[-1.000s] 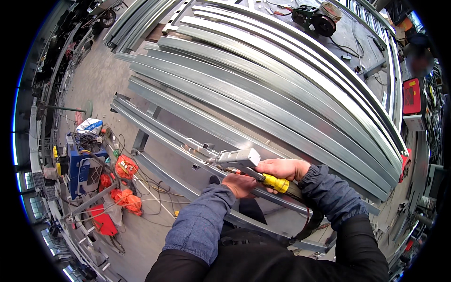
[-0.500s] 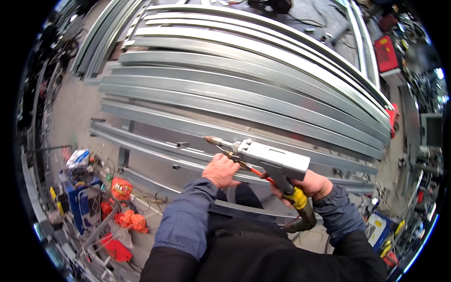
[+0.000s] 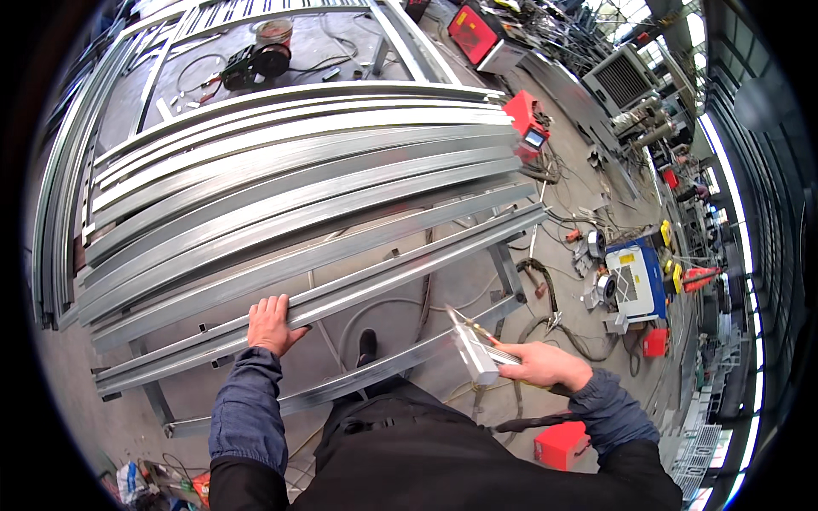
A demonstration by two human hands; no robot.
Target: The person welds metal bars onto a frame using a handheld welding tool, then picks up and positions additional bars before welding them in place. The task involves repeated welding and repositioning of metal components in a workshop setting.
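My right hand (image 3: 545, 366) is wrapped round the handle of a welding gun (image 3: 475, 356), a grey boxy body with a thin nozzle pointing up and away from me. A dark cable trails back below that forearm. My left hand (image 3: 271, 326) lies over the left part of a long grey steel rail (image 3: 388, 285), thumb apart from the fingers. The palm side is hidden. Nearer to me runs another rail (image 3: 400, 362) of the same metal frame; the gun is just above its right part, and I cannot tell whether they touch.
Several long steel profiles (image 3: 281, 179) lie side by side beyond the rail. Hoses cross the floor under the frame and at its right. A blue and white machine (image 3: 635, 285) stands right, red boxes (image 3: 561, 444) lie about, and a grinder-like dark tool (image 3: 256, 64) sits far off.
My view has swung to the right. My left hand has left the gun's front and come down on the rail. The gun, still in my right hand, has moved lower and closer to me.
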